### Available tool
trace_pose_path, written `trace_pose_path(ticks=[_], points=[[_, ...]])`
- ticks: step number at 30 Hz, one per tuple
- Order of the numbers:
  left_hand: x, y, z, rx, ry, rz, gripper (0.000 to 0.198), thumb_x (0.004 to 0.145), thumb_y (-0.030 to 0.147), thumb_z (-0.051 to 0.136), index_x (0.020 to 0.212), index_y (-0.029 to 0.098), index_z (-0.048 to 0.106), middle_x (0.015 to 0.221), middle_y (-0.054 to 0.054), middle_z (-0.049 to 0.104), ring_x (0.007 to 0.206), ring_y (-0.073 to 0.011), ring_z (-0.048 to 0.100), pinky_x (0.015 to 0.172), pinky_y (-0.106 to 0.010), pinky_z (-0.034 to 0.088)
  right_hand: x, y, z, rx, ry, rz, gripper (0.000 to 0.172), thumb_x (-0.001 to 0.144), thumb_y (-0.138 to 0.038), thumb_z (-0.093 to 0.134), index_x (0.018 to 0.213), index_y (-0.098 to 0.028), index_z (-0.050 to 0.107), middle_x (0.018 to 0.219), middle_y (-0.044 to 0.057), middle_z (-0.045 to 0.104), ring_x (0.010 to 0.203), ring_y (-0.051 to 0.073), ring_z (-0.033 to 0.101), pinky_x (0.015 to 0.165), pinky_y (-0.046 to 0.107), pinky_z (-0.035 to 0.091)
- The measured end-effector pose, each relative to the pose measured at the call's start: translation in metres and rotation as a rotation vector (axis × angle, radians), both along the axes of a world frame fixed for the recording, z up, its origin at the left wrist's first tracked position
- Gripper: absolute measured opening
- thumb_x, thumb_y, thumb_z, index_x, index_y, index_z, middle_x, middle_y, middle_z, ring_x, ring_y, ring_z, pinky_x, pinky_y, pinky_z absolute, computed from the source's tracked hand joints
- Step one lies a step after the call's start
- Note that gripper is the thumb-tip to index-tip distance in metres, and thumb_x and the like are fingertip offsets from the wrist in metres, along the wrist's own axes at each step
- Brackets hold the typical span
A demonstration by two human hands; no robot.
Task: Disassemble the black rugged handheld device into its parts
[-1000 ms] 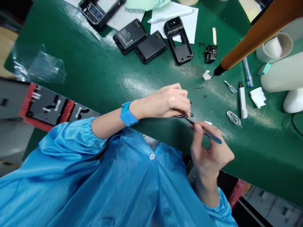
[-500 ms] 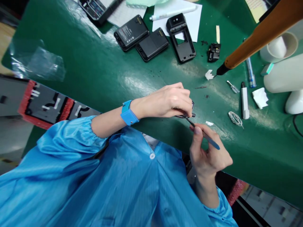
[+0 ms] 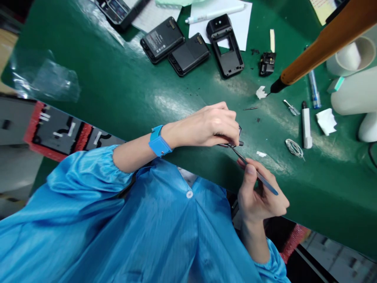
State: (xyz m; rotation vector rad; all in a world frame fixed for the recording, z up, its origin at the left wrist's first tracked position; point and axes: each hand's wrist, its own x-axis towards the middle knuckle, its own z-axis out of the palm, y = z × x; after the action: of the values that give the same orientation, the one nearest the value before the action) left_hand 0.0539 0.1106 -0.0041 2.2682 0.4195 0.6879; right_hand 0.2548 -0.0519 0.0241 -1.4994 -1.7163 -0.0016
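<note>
A blue-ended, tweezer-like tool (image 3: 265,181) slants near the green tabletop's front edge (image 3: 312,210), tip at a mostly hidden dark part (image 3: 241,143).

No words or numbers can be made out. The black pack (image 3: 161,40) at the upper middle of the frame bears small pale print and icons, too tiny to read; writing on the yellowish note (image 3: 321,8), upper right, and faint marks on the white pen (image 3: 218,13), top, are illegible.
</note>
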Motion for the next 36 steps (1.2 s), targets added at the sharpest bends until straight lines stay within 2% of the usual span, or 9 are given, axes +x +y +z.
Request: trace_pose_path(ticks=[6,10,18,23,30,36], points=[[-0.001,0.0,-0.001,0.011,-0.038,0.007,0.03,0.117,0.03,0.058,0.107,0.031,0.086,0.11,0.002,0.091,0.098,-0.0186,0.074,0.102,-0.041,0.047,0.0,-0.001,-0.005,-0.019,0.145,-0.057,0.011,0.107,-0.015,0.079,0.112,-0.021,0.087,0.094,0.001,0.091,0.072,0.021,0.088,0.069,0.029,0.074],[-0.001,0.0,-0.001,0.017,-0.029,0.003,0.031,0.117,0.031,0.057,0.108,0.03,0.086,0.111,0.001,0.091,0.098,-0.0187,0.074,0.103,-0.041,0.048,-0.001,-0.002,-0.009,-0.078,0.258,-0.068,0.012,0.108,-0.018,0.078,0.112,-0.021,0.089,0.094,0.002,0.091,0.074,0.021,0.089,0.072,0.031,0.076],[-0.002,-0.001,-0.001,0.015,-0.035,0.008,0.03,0.117,0.03,0.058,0.109,0.031,0.087,0.111,0.002,0.091,0.098,-0.0175,0.074,0.103,-0.04,0.048,-0.001,-0.003,-0.012,-0.099,0.318,-0.098,0.012,0.109,-0.018,0.078,0.112,-0.021,0.089,0.094,0.002,0.091,0.075,0.02,0.089,0.073,0.028,0.075],[-0.001,-0.002,-0.003,0.048,-0.049,0.022,0.031,0.117,0.03,0.057,0.108,0.03,0.086,0.111,0.003,0.091,0.098,-0.0174,0.074,0.102,-0.039,0.047,0.005,0.001,0.001,-0.09,0.132,-0.074,0.009,0.108,-0.018,0.079,0.109,-0.022,0.086,0.093,0.0,0.09,0.075,0.018,0.087,0.074,0.027,0.071],[0.0,-0.002,0.001,0.003,-0.028,0.002,0.03,0.116,0.031,0.058,0.108,0.031,0.087,0.111,0.001,0.091,0.096,-0.0176,0.074,0.104,-0.041,0.047,0.009,0.018,0.031,-0.184,-0.117,0.152,0.015,0.11,-0.011,0.073,0.116,-0.023,0.079,0.096,-0.001,0.089,0.079,0.015,0.085,0.078,0.025,0.066],[0.0,-0.001,0.001,-0.007,-0.005,-0.012,0.032,0.117,0.033,0.057,0.108,0.031,0.087,0.113,0.001,0.091,0.098,-0.0182,0.075,0.105,-0.041,0.048,0.009,0.014,0.031,-0.117,-0.174,0.215,0.021,0.11,-0.005,0.071,0.12,-0.022,0.077,0.098,0.0,0.09,0.075,0.015,0.085,0.076,0.024,0.067]])
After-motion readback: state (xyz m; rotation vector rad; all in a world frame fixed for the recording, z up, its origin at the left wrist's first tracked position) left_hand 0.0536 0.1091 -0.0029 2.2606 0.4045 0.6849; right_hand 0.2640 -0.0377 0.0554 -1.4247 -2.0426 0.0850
